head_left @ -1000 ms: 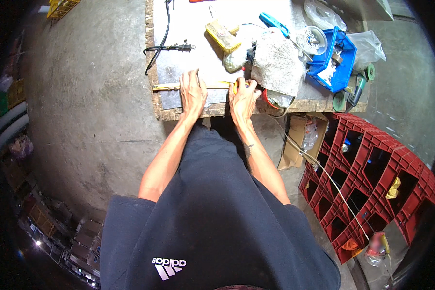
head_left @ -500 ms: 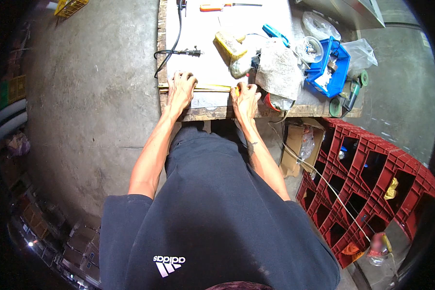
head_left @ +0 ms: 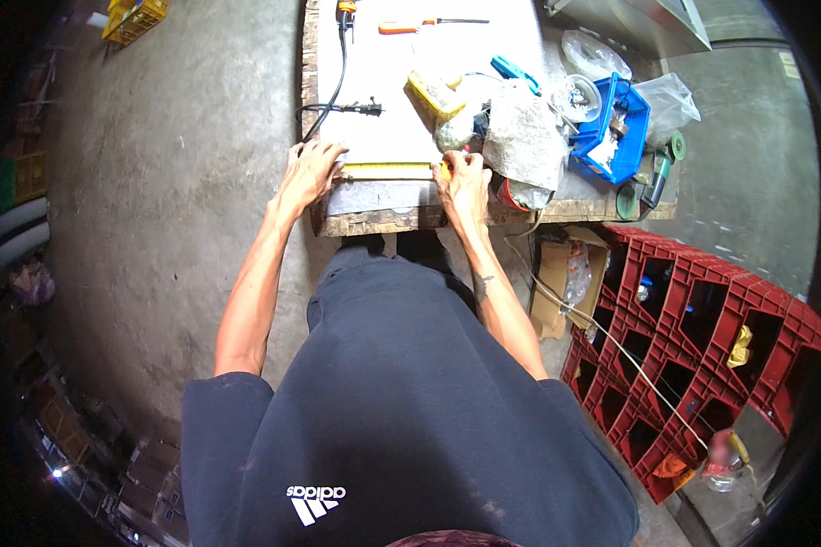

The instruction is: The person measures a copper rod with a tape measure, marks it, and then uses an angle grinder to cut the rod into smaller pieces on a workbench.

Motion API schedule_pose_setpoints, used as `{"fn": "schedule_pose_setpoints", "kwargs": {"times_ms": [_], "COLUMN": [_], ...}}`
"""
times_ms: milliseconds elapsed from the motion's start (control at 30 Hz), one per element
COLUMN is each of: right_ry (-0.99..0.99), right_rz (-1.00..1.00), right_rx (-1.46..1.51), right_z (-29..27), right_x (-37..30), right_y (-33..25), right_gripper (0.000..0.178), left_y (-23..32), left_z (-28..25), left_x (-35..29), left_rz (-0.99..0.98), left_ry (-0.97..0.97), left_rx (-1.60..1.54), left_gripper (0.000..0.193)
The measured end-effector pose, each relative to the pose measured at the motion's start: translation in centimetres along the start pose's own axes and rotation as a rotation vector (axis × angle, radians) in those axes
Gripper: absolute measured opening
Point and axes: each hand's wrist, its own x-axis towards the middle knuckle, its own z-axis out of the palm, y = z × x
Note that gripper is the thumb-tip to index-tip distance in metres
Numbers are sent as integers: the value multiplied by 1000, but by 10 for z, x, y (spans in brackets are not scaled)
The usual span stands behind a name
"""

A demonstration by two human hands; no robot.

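A yellow tape measure is drawn out in a straight line between my two hands, near the front edge of the white-topped workbench. My left hand is closed around its left end at the bench's left edge; the fingers cover the tip. At the other end my right hand grips the yellow tape case, which shows only partly beside the thumb. Just below the blade runs a thin strip, its kind unclear. A red container under a greyish cloth stands right beside my right hand.
A black cable with a plug and an orange-handled screwdriver lie farther back. To the right are a blue bin, an angle grinder and plastic bags. Red crates and a cardboard box stand below the bench.
My left hand has slid left to the bench's corner, and more of the yellow blade shows between the hands. My right hand stays nearly where it was on the case.
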Motion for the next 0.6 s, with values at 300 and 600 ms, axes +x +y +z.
{"fn": "schedule_pose_setpoints", "kwargs": {"times_ms": [300, 600], "right_ry": [-264, -524], "right_rz": [-50, -72], "right_rx": [44, 51], "right_z": [-13, -20], "right_x": [-44, -86], "right_y": [4, 24], "right_gripper": [38, 45], "left_y": [6, 20], "left_z": [-107, -73], "left_x": [-60, -96], "left_rz": [-308, -117], "left_ry": [-423, -309], "left_rx": [-254, -109], "left_gripper": [18, 15]}}
